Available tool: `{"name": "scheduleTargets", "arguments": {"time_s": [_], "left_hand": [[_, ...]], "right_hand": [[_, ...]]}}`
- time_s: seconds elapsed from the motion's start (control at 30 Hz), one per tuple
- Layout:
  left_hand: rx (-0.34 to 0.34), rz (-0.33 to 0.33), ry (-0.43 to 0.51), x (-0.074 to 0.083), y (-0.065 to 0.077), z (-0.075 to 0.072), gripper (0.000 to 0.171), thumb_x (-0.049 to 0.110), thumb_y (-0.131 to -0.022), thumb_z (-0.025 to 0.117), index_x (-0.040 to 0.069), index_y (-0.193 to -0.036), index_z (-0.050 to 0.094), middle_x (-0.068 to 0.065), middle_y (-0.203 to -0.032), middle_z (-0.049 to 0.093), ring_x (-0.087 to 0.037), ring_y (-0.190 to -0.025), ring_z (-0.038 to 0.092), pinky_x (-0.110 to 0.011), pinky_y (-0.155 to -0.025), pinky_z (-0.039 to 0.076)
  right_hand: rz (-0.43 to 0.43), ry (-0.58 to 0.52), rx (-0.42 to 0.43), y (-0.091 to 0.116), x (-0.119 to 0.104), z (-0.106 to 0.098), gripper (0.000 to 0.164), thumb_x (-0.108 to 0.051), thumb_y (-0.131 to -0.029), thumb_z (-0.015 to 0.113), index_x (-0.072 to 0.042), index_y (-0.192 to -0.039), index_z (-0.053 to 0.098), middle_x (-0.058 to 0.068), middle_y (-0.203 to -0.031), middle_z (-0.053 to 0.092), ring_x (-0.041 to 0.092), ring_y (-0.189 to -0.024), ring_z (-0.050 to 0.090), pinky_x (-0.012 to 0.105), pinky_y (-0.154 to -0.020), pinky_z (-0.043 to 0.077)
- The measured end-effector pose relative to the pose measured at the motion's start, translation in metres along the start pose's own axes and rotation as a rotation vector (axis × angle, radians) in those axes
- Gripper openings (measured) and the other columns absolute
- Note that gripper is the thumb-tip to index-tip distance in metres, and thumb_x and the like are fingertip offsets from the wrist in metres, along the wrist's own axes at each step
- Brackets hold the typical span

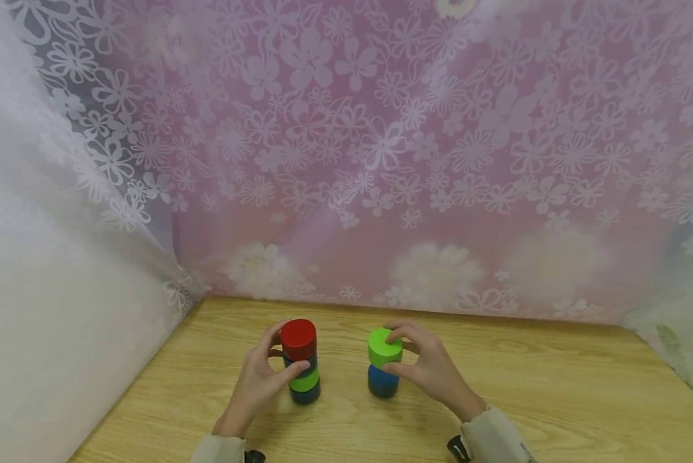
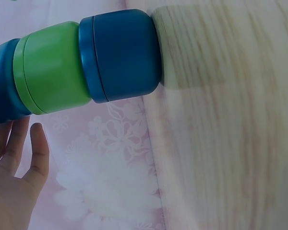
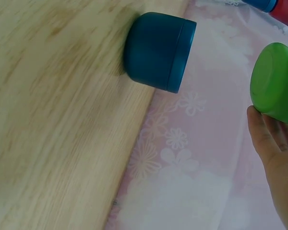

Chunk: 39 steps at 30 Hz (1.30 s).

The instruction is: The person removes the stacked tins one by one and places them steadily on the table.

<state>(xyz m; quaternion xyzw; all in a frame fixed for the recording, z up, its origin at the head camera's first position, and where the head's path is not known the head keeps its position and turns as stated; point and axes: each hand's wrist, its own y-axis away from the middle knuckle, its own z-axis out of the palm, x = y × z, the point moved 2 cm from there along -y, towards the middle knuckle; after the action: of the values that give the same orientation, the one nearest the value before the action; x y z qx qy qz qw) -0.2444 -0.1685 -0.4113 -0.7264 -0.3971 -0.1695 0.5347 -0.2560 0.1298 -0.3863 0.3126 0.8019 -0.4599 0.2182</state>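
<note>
My left hand (image 1: 259,379) curls round the upper part of a stack of round tins, its thumb across the upper blue tin (image 2: 2,81). On top sits a red tin (image 1: 298,339); below the blue one come a green tin (image 2: 55,67) and a lower blue tin (image 2: 122,52) standing on the table. To the right, my right hand (image 1: 430,366) grips another green tin (image 1: 384,348) between thumb and fingers. Directly under it stands a separate blue tin (image 3: 158,52) on the table. The right wrist view shows a gap between these two.
The wood-grain table (image 1: 531,379) extends to both sides of the hands. A pink flowered curtain (image 1: 381,161) hangs along its back edge, and a whitish sheet (image 1: 74,257) runs down the left side. Dark bands show near both sleeve cuffs (image 1: 493,437).
</note>
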Motion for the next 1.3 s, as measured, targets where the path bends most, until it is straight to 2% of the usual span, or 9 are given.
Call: {"name": "scheduleTargets", "arguments": {"time_s": [0.3,0.73,1.3], "left_hand": [[0.001,-0.001,-0.002,0.000,0.000,0.000,0.074,-0.002,-0.076,0.088,0.004,-0.141,0.053,-0.008,-0.122,0.070,-0.019,-0.107,0.065,-0.036,-0.079,0.058],[0.002,0.003,-0.010,-0.001,0.000,0.000,0.075,-0.001,-0.076,0.088,0.004,-0.142,0.052,-0.006,-0.121,0.070,-0.015,-0.107,0.064,-0.034,-0.079,0.057],[-0.002,-0.027,-0.015,0.000,0.000,0.000,0.073,0.002,-0.078,0.088,0.004,-0.142,0.052,-0.005,-0.123,0.070,-0.017,-0.108,0.064,-0.035,-0.081,0.057]], "right_hand": [[-0.010,0.020,0.004,0.006,0.005,-0.005,0.042,0.012,-0.070,0.087,-0.006,-0.100,0.065,0.019,-0.124,0.063,0.043,-0.110,0.064,0.044,-0.084,0.060],[-0.015,0.050,-0.011,0.012,0.011,-0.009,0.043,0.014,-0.068,0.087,-0.009,-0.095,0.062,0.019,-0.122,0.063,0.042,-0.107,0.064,0.044,-0.082,0.060],[0.070,0.070,-0.034,0.022,0.015,-0.016,0.042,0.011,-0.069,0.088,-0.012,-0.093,0.062,0.018,-0.121,0.061,0.039,-0.109,0.063,0.046,-0.084,0.059]]}}
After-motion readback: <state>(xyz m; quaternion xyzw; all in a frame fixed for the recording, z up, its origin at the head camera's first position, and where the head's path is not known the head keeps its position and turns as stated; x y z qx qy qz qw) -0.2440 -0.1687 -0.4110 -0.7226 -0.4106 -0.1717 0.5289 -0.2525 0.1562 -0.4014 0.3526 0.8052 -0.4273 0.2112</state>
